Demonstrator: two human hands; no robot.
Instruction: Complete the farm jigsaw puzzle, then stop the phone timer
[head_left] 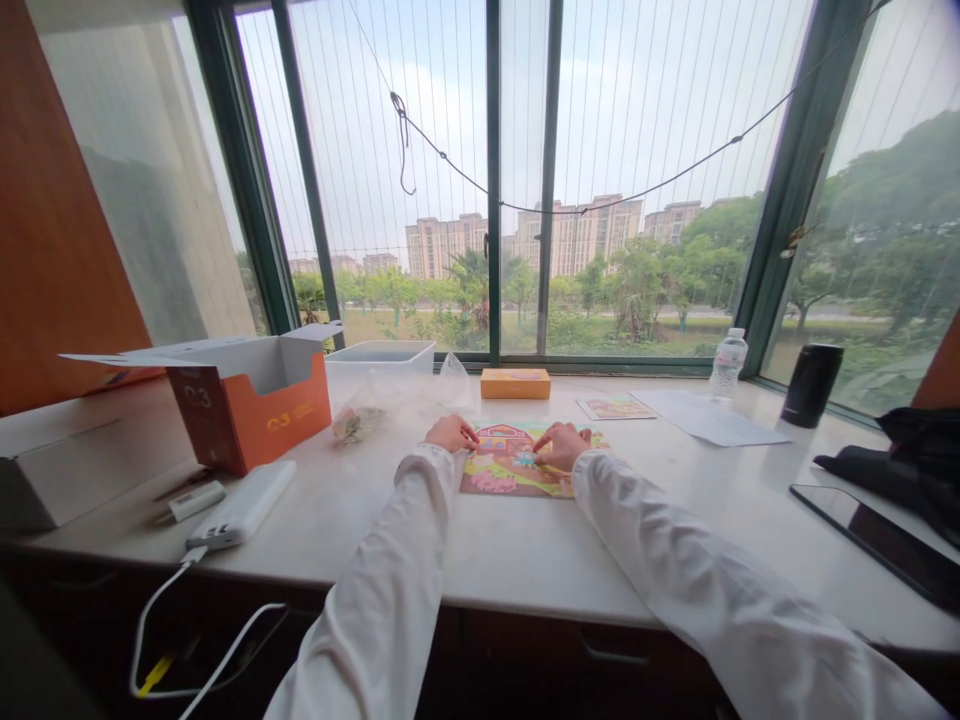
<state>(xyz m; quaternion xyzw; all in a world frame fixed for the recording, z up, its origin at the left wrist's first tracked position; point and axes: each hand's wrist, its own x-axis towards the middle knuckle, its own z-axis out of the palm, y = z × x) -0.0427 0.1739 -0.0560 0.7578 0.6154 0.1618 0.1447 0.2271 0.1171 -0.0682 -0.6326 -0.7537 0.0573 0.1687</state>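
Observation:
A colourful flat picture board [491,480] with a red-roofed house printed on it lies on the table in front of me. My left hand [451,434] rests at its upper left edge, fingers stretched out onto the picture. Over the right half of the board is my right hand [564,446], index finger and thumb brought together and pointing down beside a small light-blue patch [524,458]. Whatever may be between those fingertips is too small to make out. The right hand and sleeve cover part of the board's right side.
Behind the board sits an orange box [515,384], with a picture card [616,406] and paper [709,416] to its right. Left are a plastic bag [375,420], white bin [382,358], open carton [262,415] and power bank [241,505]. A bottle [727,366], black tumbler [811,386] and phone [877,540] stand or lie right.

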